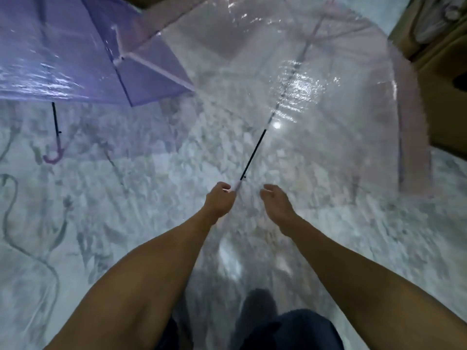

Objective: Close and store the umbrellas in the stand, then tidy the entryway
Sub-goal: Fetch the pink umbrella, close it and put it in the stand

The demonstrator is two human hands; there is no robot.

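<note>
On the far left a purple umbrella [75, 54] stands open on the marble floor [126, 198], its hooked handle [54, 155] hanging free and well apart from our hands, so we judge it waits its turn. Next across, our left hand [219, 202] is clenched around the pale handle [236, 186] of the clear umbrella [290, 84], whose dark shaft [254, 154] runs up and to the right into a canopy that is wide open with its rim down near the floor. Our right hand [276, 202] is just beside the handle, fingers curled but holding nothing. On the far right a wooden cabinet [442, 79] stands close to the canopy's edge. We see no stand here, so we cannot say where it is.

We judge the step in hand is closing the clear umbrella. To do it well we should keep the left grip firm on the handle, bring the right hand up the shaft to the sliding collar, which the blur hides from us, press its catch and draw it down evenly. We should lift the rim off the floor first so the ribs fold without snagging, and tilt it away from the cabinet and the purple one
</note>
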